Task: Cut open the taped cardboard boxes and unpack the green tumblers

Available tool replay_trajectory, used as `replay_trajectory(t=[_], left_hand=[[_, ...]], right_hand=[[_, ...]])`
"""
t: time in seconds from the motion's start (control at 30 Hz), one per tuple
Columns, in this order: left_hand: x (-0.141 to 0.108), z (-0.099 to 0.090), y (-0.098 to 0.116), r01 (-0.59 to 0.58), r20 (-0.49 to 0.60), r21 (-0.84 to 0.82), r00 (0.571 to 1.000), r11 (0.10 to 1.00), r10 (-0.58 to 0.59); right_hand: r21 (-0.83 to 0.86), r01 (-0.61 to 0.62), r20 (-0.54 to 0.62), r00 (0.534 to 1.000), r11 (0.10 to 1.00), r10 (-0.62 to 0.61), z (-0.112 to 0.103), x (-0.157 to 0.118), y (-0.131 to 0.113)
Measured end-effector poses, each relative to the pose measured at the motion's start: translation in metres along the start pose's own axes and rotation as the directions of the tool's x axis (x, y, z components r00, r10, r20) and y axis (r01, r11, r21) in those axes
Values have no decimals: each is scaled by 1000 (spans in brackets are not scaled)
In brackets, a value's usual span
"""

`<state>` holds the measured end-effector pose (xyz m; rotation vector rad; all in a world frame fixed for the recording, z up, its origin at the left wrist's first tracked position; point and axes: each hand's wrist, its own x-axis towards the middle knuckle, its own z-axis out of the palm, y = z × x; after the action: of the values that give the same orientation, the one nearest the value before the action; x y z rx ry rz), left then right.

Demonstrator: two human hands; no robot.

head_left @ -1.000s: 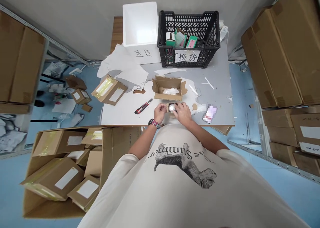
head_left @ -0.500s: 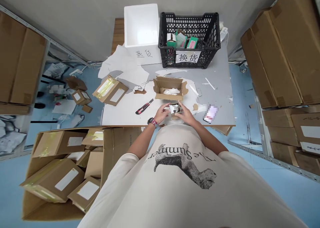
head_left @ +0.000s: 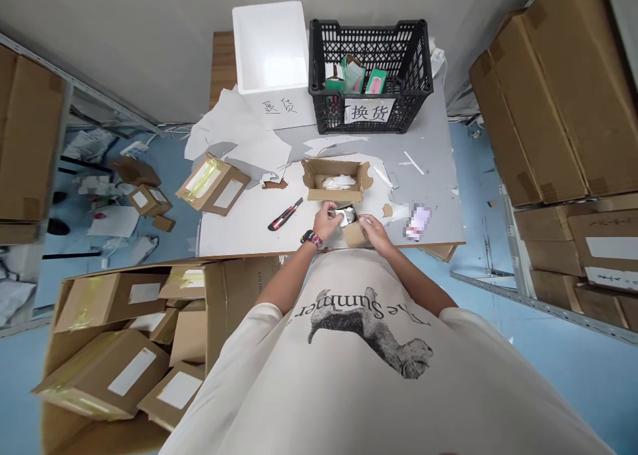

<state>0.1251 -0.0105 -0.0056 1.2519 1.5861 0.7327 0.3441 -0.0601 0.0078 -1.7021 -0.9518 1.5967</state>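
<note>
The shiny thing [head_left: 350, 214] inside the small box [head_left: 355, 234] is partly covered by a white piece [head_left: 343, 217], so what it is cannot be made out. The box sits between the hands at the table's near edge, its top open. The left hand [head_left: 325, 224] has its fingertips at the white piece; whether they pinch it, I cannot tell. The right hand [head_left: 375, 233] touches the box's right side, fingers bent; how firmly it grips is unclear. The phone [head_left: 419, 221] is pixelated. The big carton [head_left: 234, 289] is cut off below; at least six boxes [head_left: 107, 368] show in it.

On the table [head_left: 423, 146]: one cutter [head_left: 286, 214], one taped box [head_left: 214, 184], one open carton [head_left: 333, 194], one foam bin [head_left: 252, 103] and one crate [head_left: 326, 116] with three green boxes [head_left: 376, 81].

Paper [head_left: 224, 119] and scraps litter the pale tabletop. The floor [head_left: 543, 368] is blue, the wall [head_left: 149, 43] grey.
</note>
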Motion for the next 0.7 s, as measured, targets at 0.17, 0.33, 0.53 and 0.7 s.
replay_trajectory(t=[0.17, 0.33, 0.53, 0.7], left_hand=[[0, 1, -6, 69, 40, -103, 997, 992, -65], [-5, 4, -12, 172, 95, -232, 984, 957, -153], [-16, 0, -13, -55, 43, -104, 997, 993, 59], [-21, -2, -16, -332, 58, 118, 943, 936, 327]], right_hand=[[41, 192, -57, 980, 981, -189, 11, -6, -15], [-415, 314, -64, 926, 854, -371, 24, -4, -20], [-543, 365, 41, 911, 756, -410, 29, -8, -19], [-602, 403, 99, 895, 689, -436, 31, -8, -14]])
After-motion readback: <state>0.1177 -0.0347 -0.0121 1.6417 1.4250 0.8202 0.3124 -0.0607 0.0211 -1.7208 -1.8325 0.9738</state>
